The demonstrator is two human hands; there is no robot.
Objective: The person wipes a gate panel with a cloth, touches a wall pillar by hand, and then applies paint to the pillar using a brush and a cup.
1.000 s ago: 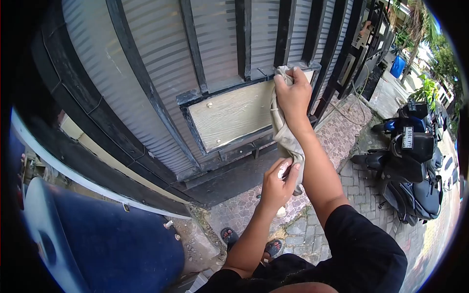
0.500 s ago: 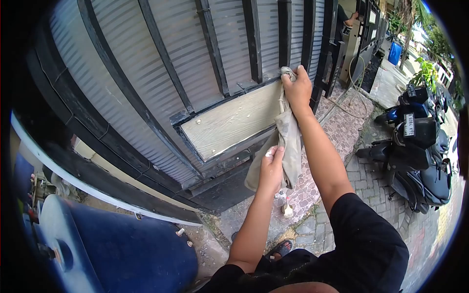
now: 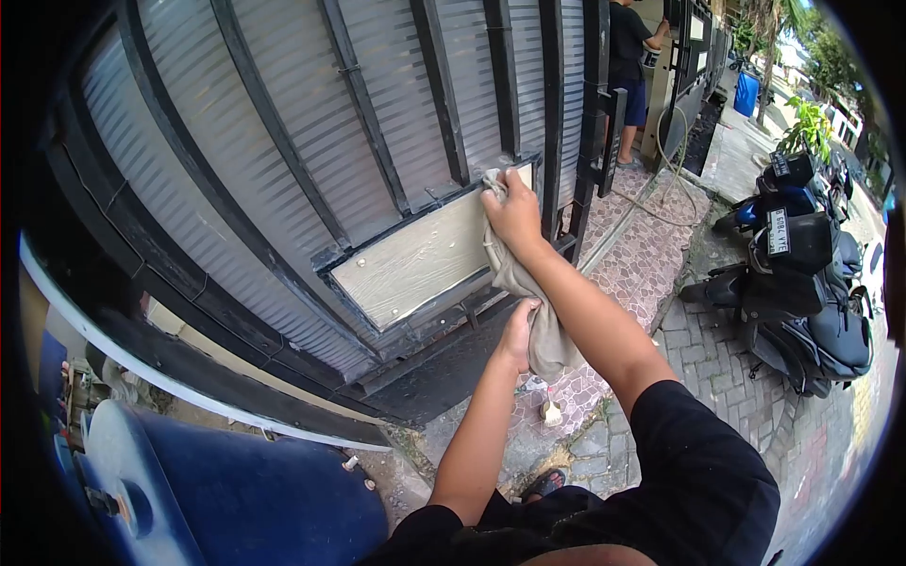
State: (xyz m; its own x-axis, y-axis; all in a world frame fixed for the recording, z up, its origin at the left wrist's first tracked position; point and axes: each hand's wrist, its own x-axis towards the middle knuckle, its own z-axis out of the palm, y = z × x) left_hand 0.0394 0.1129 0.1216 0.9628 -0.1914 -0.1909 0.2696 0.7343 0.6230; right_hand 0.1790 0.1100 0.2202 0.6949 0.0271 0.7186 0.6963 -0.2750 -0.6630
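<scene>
My right hand (image 3: 514, 212) presses a bunched grey-beige cloth (image 3: 547, 344) against the right part of a cream, wood-grained panel (image 3: 415, 255). Black metal framing surrounds the panel on the gate (image 3: 354, 123). Lower down, my left hand (image 3: 518, 332) grips the hanging part of the same cloth; its fingers are partly hidden behind the fabric. Small round bolt heads show on the panel's left end.
A large blue tank (image 3: 255, 472) lies at the lower left. Parked motorcycles (image 3: 793, 274) stand on the paving at right. Beyond the gate, another person (image 3: 630, 75) stands near a hose (image 3: 675, 170). A paintbrush-like object (image 3: 551, 411) rests on the tiles.
My right hand has moved from the panel's upper right edge down onto its face with the cloth. My left hand stays on the cloth's lower part. The view has shifted, revealing the other person more.
</scene>
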